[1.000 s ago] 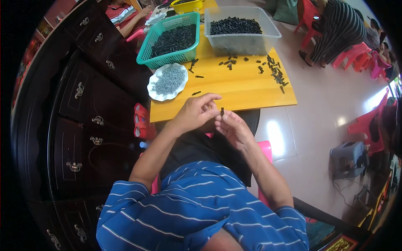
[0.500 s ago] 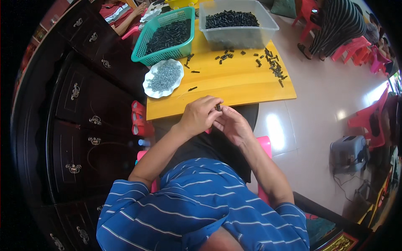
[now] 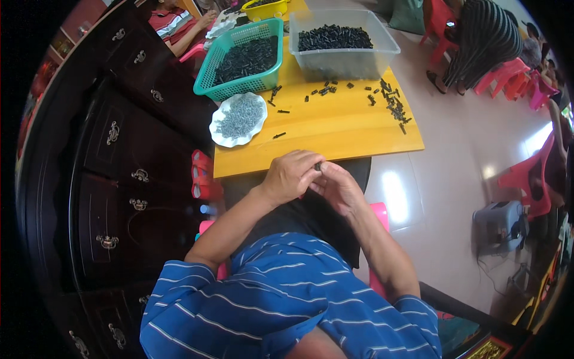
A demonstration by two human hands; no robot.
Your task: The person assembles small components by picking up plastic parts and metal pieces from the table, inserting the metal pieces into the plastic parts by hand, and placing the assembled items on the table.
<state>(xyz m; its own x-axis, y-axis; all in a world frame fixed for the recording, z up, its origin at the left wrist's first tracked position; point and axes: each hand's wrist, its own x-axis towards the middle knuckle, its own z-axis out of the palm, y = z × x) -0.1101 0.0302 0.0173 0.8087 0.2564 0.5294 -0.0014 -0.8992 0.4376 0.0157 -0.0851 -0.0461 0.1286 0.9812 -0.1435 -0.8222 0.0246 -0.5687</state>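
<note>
Both my hands meet just in front of the table's near edge. Between the fingertips sits a small black plastic part [image 3: 317, 167], mostly covered by the fingers. My left hand [image 3: 289, 176] pinches it from one side, and my right hand [image 3: 340, 188] closes on it from the other. On the yellow tabletop [image 3: 335, 128], a loose black piece [image 3: 279, 135] lies nearest my left hand. A white scalloped plate [image 3: 222, 139] heaped with small clear pieces stands at the left. Several loose black parts [image 3: 395, 107] are strewn at the right end.
A green basket [image 3: 239, 90] and a translucent bin [image 3: 341, 63], both filled with black parts, stand at the back. A yellow bowl [image 3: 265, 9] is beyond them. Dark cabinets [image 3: 119, 179] line the left. Other people sit farther off, near red stools [image 3: 529, 173].
The whole view has shifted slightly, so the table and its things appear a little lower. My hands stay together on the black part, with small finger movement.
</note>
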